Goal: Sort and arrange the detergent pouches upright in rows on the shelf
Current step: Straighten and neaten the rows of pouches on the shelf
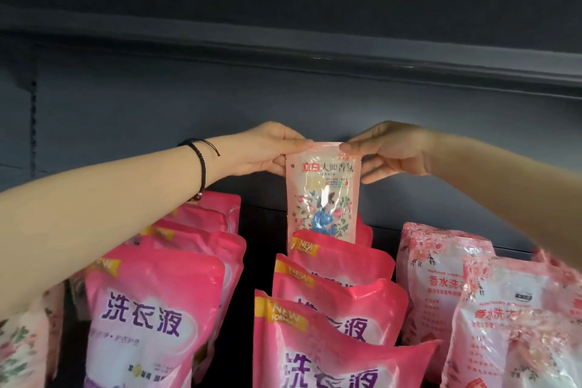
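Observation:
A small pale-pink floral pouch with a printed figure in blue hangs upright at the back of the middle row. My left hand pinches its top left corner and my right hand pinches its top right corner. Its lower edge is hidden behind the rearmost bright pink pouch of the middle row. Two rows of bright pink detergent pouches stand upright, a left row and a middle row. Light pink rose-printed pouches stand at the right.
The dark shelf back wall rises behind the rows, and the shelf above overhangs. A dark gap runs between the left and middle rows. Another floral pouch shows at the far left edge.

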The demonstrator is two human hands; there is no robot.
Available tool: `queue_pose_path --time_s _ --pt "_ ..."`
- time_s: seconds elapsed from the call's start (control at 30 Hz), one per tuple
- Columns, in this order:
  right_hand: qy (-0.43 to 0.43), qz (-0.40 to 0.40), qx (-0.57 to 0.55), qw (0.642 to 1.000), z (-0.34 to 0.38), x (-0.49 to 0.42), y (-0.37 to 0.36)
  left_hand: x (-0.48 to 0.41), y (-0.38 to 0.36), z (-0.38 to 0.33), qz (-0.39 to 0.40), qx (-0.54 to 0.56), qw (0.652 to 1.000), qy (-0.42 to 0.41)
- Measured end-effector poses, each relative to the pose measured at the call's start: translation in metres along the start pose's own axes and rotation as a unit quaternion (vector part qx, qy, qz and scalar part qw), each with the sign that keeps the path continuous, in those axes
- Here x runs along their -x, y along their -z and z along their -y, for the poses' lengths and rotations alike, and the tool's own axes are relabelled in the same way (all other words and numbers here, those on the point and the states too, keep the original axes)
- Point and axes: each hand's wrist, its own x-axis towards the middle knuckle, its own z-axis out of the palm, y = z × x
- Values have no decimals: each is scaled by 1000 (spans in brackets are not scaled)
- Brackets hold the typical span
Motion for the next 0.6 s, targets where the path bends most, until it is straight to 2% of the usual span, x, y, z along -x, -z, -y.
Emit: queue_pose_path --time_s 0.13,0.37,0.6 --pt "36 -9 -7 999 26 -2 -19 22 28 -10 -35 -20 998 -41" --pt "105 -37 -17 994 102 -5 -68 75 105 -39 -46 -51 993 -99" --pt "129 -55 -27 990 165 -16 -136 124 192 -45 -44 -90 988 -113"
